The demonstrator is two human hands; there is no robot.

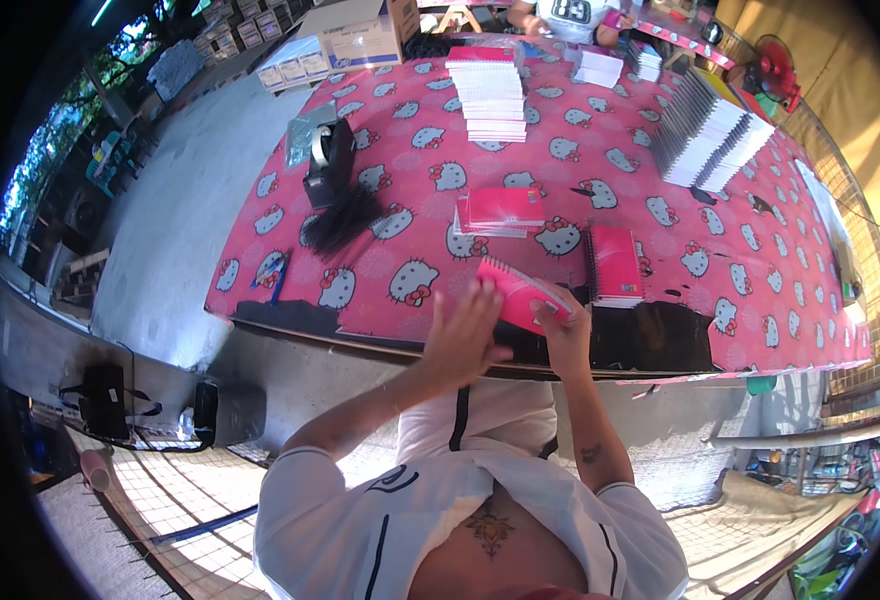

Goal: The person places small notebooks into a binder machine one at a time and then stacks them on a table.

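In the head view, a pink wire-bound notebook (522, 297) is held at a slant over the near edge of a table covered with a pink, cat-patterned cloth (780, 270). Its lower right part is gripped by the right hand (566, 325), with the thumb laid on top of the cover. Its left end is covered by the left hand (468, 328), which is laid flat and spread on it – fingers stretched out, nothing clasped. Below the 2 hands, a black strip (650, 335) is left bare of cloth along the table's edge.

Just beyond the held notebook, a low pile of pink notebooks (505, 207) is set down, its layers slightly out of line. To the right of the hands, another short pink stack (615, 262) is placed, its wire binding turned to the left. Farther back, a tall stack with a pink top (488, 95) is seen, and at the right, leaning piles of wire-bound books (705, 130) are stood close together.

On the left, a black tape dispenser (330, 170) is placed near a dark-bristled brush (345, 222), and a blue tool (280, 278) – its exact kind cannot be told – is laid near the table's edge. At the far side, a co-worker (567, 12) is partly shown.
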